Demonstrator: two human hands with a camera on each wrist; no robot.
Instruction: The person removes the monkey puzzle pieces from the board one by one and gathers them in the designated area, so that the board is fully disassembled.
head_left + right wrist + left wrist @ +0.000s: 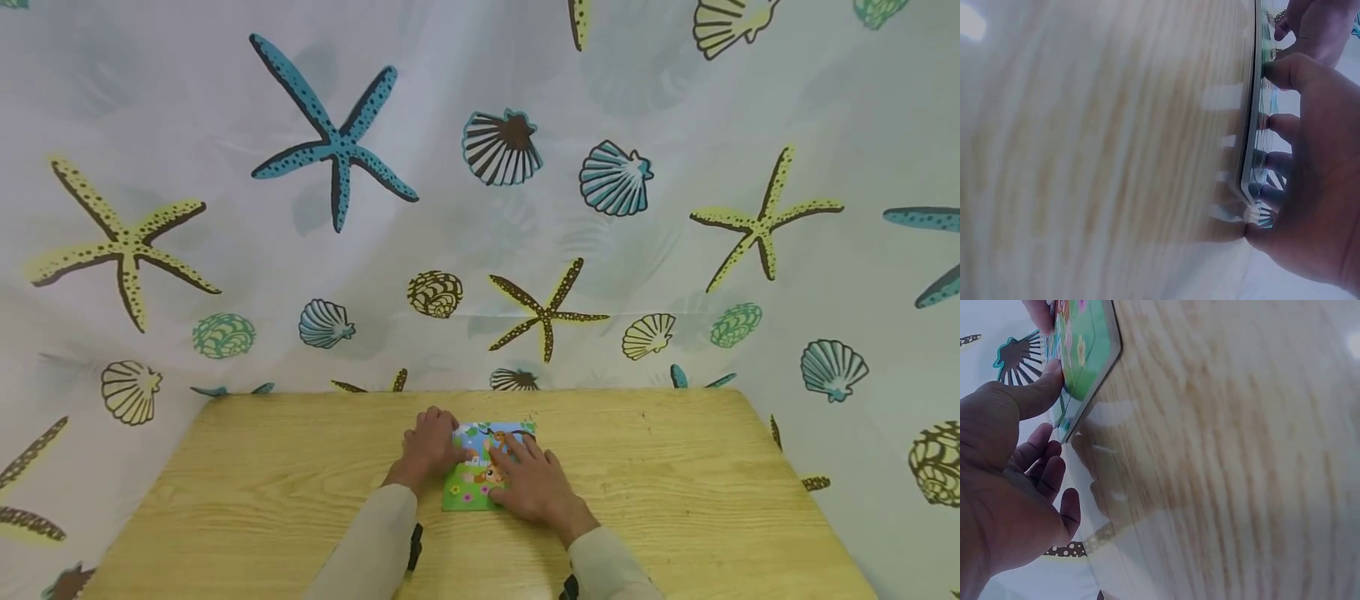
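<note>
A flat square jigsaw puzzle (471,487) lies on the wooden table, showing a cartoon brown animal, flowers, green grass and blue sky. Thin seams cross its surface in the left wrist view. My left hand (431,448) is at its left side, thumb (1044,387) resting on the picture and the other fingers loosely bent beside the edge. From the right, my right hand (534,483) lies spread over the puzzle, its fingertips touching the top and covering part of the picture. In the right wrist view, one finger reaches past the board's corner onto the table.
The light wooden table (285,492) extends around the puzzle on all sides. A white curtain (420,242) printed with starfish and shells hangs behind the table and along both sides. Dark straps show at both wrists.
</note>
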